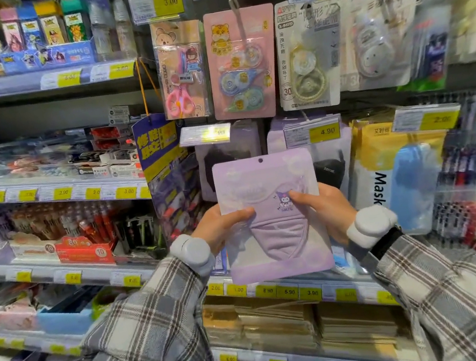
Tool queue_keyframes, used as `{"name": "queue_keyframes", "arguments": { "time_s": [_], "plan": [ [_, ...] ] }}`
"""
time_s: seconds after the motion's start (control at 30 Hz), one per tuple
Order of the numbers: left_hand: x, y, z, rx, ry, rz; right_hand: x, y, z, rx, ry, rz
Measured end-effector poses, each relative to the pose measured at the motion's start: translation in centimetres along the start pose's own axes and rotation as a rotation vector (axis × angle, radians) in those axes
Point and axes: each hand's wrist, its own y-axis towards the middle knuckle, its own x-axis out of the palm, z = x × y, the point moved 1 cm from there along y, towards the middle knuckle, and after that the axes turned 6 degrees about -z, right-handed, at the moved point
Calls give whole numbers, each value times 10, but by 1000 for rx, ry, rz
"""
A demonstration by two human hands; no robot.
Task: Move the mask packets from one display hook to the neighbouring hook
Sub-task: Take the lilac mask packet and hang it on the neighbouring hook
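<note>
I hold a lilac mask packet (275,236) upright in front of the display, its hang hole at the top. My left hand (222,225) pinches its left edge, thumb on the front. My right hand (324,210) pinches its right edge the same way. Behind it, more lilac mask packets (331,150) hang on a hook under a 4.90 price tag (313,134). To the left, a darker mask packet (228,157) hangs on the neighbouring hook under a blurred tag (206,134). The hooks themselves are hidden behind the tags.
A yellow and white packet marked Mask (391,174) hangs to the right. Correction tapes (243,64) and scissors (180,70) hang in the row above. Shelves of pens (51,228) run to the left. Price strips (279,292) edge the shelf below my hands.
</note>
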Motion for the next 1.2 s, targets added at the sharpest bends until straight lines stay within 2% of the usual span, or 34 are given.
{"name": "queue_keyframes", "arguments": {
  "time_s": [0.13, 0.27, 0.33, 0.4, 0.5, 0.73, 0.97, 1.2],
  "plan": [
    [19, 5, 5, -38, 117, 6, -25, -5, 0, -20, 36, 25],
    [34, 25, 24, 13, 63, 214, -52, -11, 0, -13, 103, 79],
    [37, 41, 34, 68, 108, 342, -65, -13, 4, -5, 77, 119],
    [45, 57, 44, 89, 139, 391, -80, -14, 9, 4, 58, 160],
    [58, 74, 57, 93, 164, 333, -92, -14, 14, 20, 31, 179],
    [89, 91, 65, -20, 294, 221, -112, -9, 15, 12, 22, 185],
    [91, 94, 65, 41, 445, 250, -112, -3, 15, 17, 5, 171],
    [85, 81, 81, 95, 495, 222, -96, 5, 10, -20, -38, 143]
  ]
}}
